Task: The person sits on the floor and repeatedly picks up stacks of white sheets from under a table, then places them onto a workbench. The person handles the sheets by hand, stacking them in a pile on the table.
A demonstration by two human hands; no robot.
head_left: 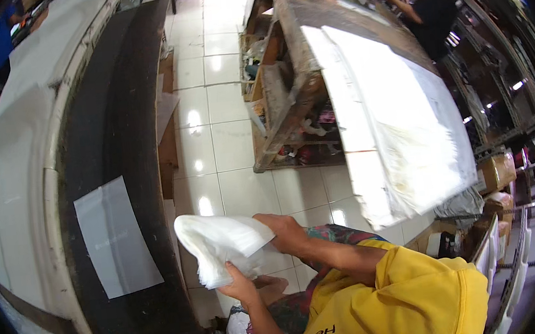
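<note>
The bag stack (220, 245) was held in the air over the tiled floor (233, 144), just off the dark bench's (114, 117) near edge, not resting on anything. The left hand (240, 287) gripped it from below, fingers closed on the lower edge, seemingly to bear its weight. The right hand (284, 230) lay at the stack's right end, its fingers tucked into or behind the plastic, pinching it. A loose grey sheet (114, 236) lay flat on the bench near that edge.
</note>
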